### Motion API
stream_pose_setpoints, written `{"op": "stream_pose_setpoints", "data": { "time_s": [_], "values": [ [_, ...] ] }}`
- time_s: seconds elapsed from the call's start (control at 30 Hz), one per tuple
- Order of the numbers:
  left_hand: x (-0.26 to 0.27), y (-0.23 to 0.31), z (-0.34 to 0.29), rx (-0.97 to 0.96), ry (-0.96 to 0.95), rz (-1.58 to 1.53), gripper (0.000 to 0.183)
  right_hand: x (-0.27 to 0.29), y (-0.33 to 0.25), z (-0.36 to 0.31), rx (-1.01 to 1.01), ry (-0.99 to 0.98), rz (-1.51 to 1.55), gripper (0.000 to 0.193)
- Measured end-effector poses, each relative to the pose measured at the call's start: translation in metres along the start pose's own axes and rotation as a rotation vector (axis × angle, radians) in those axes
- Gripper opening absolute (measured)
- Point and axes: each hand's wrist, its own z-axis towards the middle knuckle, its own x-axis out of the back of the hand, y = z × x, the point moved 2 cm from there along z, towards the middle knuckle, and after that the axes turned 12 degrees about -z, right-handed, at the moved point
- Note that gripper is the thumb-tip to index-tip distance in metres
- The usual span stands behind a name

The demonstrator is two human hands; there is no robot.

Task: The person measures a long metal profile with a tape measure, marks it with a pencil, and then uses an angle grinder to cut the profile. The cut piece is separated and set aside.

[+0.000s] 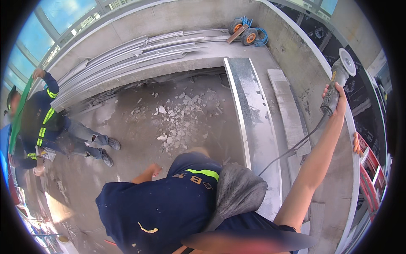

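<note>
Bright daylight fills the view, strongly bowed toward its rim.

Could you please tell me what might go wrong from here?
The right hand holds the grinder without the left hand on it, so it might twist if the disc caught while spinning; whether it is running, I cannot tell.
The cord hangs loose toward the long panel and could snag.
Broken rubble lies scattered across the floor and could make someone stumble.

Grey strips point(139, 53) — orange-hubbed wheels point(251, 39)
</note>
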Motion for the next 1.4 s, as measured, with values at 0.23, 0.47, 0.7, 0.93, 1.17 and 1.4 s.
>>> {"op": "stream_pose_setpoints", "data": {
  "time_s": [0.23, 0.47, 0.7, 0.93, 1.17, 1.4],
  "values": [
    [0.053, 0.159, 0.019, -0.204, 0.029, -0.267, 0.036, -0.161, 0.054, 0.029, -0.177, -0.118, 0.028, 0.036],
    [0.114, 0.339, 0.041, -0.491, -0.109, -0.493, 0.045, -0.262, 0.138, 0.038, -0.295, -0.136, -0.103, 0.035],
    [0.092, 0.481, -0.04, -0.753, -0.799, -0.849, 0.053, -0.335, 0.222, -0.009, -0.345, -0.376, -0.192, 0.048],
    [0.079, 0.486, -0.088, -0.574, -1.131, -1.377, 0.062, -0.382, 0.311, -0.027, -0.683, -0.631, 0.055, 0.046],
    [0.092, 0.469, -0.09, -0.743, -1.035, -1.52, 0.049, -0.422, 0.337, -0.03, -0.849, -0.98, 0.239, 0.057],
    [0.087, 0.46, -0.107, -0.943, -0.661, -1.612, 0.043, -0.419, 0.332, -0.034, -0.929, -1.207, 0.341, 0.06]
  ]
}}
